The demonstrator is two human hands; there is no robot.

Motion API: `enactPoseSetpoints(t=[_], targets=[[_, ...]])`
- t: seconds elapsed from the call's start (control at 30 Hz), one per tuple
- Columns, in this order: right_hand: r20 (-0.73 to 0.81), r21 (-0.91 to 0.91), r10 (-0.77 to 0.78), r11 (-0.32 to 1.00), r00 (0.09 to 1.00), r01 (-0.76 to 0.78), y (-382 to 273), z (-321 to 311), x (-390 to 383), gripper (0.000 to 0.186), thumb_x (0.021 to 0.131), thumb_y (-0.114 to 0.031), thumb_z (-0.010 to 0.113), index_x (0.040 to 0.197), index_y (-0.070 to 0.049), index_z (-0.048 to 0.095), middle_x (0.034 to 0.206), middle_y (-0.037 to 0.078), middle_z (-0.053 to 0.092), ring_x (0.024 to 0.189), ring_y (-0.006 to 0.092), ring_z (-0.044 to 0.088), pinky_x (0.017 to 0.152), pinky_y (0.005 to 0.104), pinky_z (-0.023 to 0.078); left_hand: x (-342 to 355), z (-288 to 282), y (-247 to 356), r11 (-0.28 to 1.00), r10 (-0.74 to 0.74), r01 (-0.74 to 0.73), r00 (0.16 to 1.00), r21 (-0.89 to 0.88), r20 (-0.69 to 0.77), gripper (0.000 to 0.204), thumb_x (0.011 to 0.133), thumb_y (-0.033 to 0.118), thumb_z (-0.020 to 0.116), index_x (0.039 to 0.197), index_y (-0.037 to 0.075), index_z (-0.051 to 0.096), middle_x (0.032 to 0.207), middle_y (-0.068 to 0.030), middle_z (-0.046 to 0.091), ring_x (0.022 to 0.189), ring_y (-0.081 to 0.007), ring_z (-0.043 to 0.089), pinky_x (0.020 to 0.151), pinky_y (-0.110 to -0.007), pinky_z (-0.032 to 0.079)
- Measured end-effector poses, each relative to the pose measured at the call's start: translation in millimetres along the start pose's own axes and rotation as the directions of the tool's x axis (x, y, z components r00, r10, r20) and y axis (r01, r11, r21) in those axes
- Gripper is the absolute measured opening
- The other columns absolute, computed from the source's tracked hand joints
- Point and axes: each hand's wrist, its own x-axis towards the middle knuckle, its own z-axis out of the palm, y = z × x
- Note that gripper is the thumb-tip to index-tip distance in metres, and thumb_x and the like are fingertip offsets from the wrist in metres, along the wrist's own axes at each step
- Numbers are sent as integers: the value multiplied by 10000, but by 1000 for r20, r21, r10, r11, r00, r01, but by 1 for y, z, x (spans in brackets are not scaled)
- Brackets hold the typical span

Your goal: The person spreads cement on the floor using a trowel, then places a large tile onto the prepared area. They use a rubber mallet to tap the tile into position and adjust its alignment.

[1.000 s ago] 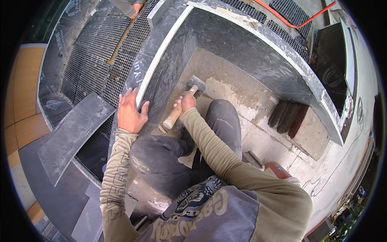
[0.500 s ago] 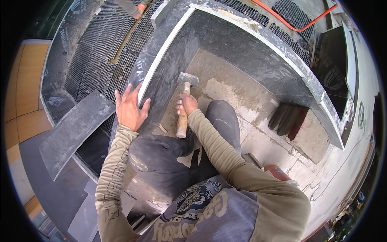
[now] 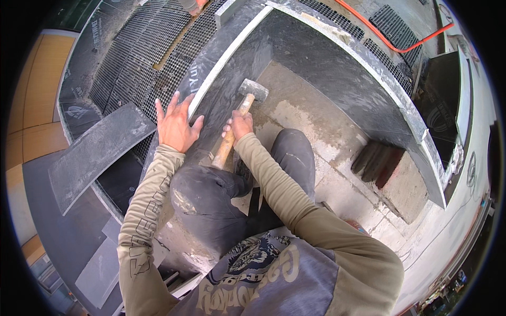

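Note:
My right hand (image 3: 238, 124) grips the wooden handle of a hammer (image 3: 252, 90), whose grey block head is tilted close to the inner face of the dark stone panel (image 3: 232, 71) on the left, inside the enclosure. My left hand (image 3: 177, 126) is at that panel's pale top edge, fingers spread and raised, palm side down; whether all fingers touch it I cannot tell. My bent knees (image 3: 195, 187) are inside the enclosure below both hands, on a dusty pale floor (image 3: 321, 126).
Another dark panel (image 3: 337, 73) forms the back wall. A block (image 3: 400, 189) stands at right. A loose slab (image 3: 97, 152) lies at left. Black grid mats (image 3: 137, 47) lie beyond, with an orange hose (image 3: 400, 48) at back right. Another person's hand (image 3: 196, 6) shows at top.
The hammer head has moved up and tilted relative to half a second earlier, my right hand rising with it. My left fingers have lifted slightly. The other person's hand is further out of view.

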Motion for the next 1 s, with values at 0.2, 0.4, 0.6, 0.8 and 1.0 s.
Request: enactPoseSetpoints(t=[0.2, 0.4, 0.6, 0.8, 1.0], targets=[[211, 54, 104, 992, 972, -118, -26, -41, 30, 145, 975, -229, 538, 987, -130, 433, 694, 14, 472, 517, 152, 472, 470, 364, 435, -31, -21, -12, 957, -124, 79, 981, -279, -148, 908, 808, 469, 819, 1538, 93, 431, 1491, -190, 537, 1455, -400, 411, 1229, -584, 234], [233, -100, 153, 986, 960, -133, -17, -56, 32, 184, 988, -281, 508, 962, -100, 482, 699, 5, 490, 542, 153, 487, 490, 352, 440, -158, -1, -32, 905, -398, 332, 883, -268, -249, 817, 768, 387, 876, 1462, 118, 540, 1469, -166, 561, 1410, -382, 474, 1197, -530, 339], [59, 242, 239, 938, 969, -247, 3, -53, 40, 175, 972, -215, 464, 849, -92, 486, 661, 12, 489, 555, 173, 491, 516, 345, 468, -149, 25, -36, 901, -429, 372, 843, -222, -325, 540, 798, 391, 851, 1248, 133, 703, 1279, -115, 708, 1108, -334, 710, 1062, -466, 533], [267, 195, 394, 872, 880, -450, 19, -37, 44, 206, 996, -234, 491, 825, -121, 471, 654, 10, 479, 547, 185, 489, 513, 335, 461, -150, 29, -41, 916, -402, 368, 841, -163, -362, 549, 777, 401, 867, 1229, 128, 719, 1302, -131, 696, 1131, -323, 704, 1094, -497, 497], [206, 302, 266, 898, 942, -320, 30, -15, 51, 172, 995, -204, 454, 849, -114, 448, 663, 7, 486, 577, 183, 487, 584, 366, 508, -148, 29, -36, 918, -396, 370, 848, -142, -353, 569, 781, 402, 864, 1247, 113, 711, 1289, -136, 702, 1219, -313, 663, 1155, -536, 416]])
